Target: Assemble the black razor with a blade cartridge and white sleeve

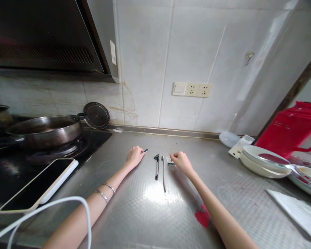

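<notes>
1. Two slim things lie between your hands on the metal counter (pixel 134 214): a razor (pixel 157 168) and, just to its right, a toothbrush (pixel 164 176).
2. Both run lengthwise away from you, heads at the far end and handles toward your body. The razor lies almost straight; the toothbrush is longer, and its near end slants slightly to your right. A narrow strip of bare metal keeps them apart.
3. Your left hand (pixel 135 157) is to the left of the razor, level with its head. Its fingers are closed narrow on a small dark thing (pixel 145 150), whose tip pokes out to the right; most of it is hidden. Bare counter lies between that tip and the razor, so this is the razor's nearer hand.
4. Your right hand (pixel 182 162) is the nearer one to the toothbrush, off to the right of its head. The fingers are bent in, and a small clear thing (pixel 170 163) with a dark stripe lies by the fingertips; whether you grip it, I cannot tell.
</notes>
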Motion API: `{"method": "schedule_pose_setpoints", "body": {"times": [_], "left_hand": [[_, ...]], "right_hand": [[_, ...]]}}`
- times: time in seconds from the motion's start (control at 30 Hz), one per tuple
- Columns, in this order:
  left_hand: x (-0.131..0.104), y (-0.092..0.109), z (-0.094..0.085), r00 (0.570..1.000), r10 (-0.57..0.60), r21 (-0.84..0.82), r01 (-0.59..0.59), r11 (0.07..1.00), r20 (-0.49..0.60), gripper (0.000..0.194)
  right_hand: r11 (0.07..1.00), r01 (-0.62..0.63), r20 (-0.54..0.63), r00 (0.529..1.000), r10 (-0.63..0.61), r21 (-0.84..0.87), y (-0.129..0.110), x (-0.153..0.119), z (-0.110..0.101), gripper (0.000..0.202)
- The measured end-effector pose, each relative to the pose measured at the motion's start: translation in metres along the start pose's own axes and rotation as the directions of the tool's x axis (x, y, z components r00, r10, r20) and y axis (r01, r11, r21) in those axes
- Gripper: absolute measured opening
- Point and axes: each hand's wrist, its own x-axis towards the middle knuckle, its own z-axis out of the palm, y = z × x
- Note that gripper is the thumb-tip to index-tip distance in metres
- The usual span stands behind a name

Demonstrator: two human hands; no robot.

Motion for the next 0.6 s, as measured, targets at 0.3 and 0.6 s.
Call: {"method": "schedule_pose_setpoints", "body": {"times": [0.3,0.6], "left_hand": [[0.012,-0.003,-0.001,0.989,0.137,-0.04,-0.14,0.989,-0.058,0.027],[0.01,0.049,-0.018,0.952,0.238,-0.723,-0.025,0.69,0.194,0.028]], "right_hand": [[0.999,0.008,-0.092,0.996,-0.005,0.034,0.006,0.005,-0.003,0.041],[0.906,0.413,-0.173,0.903,-0.394,0.092,0.009,0.006,-0.004,0.026]]}}
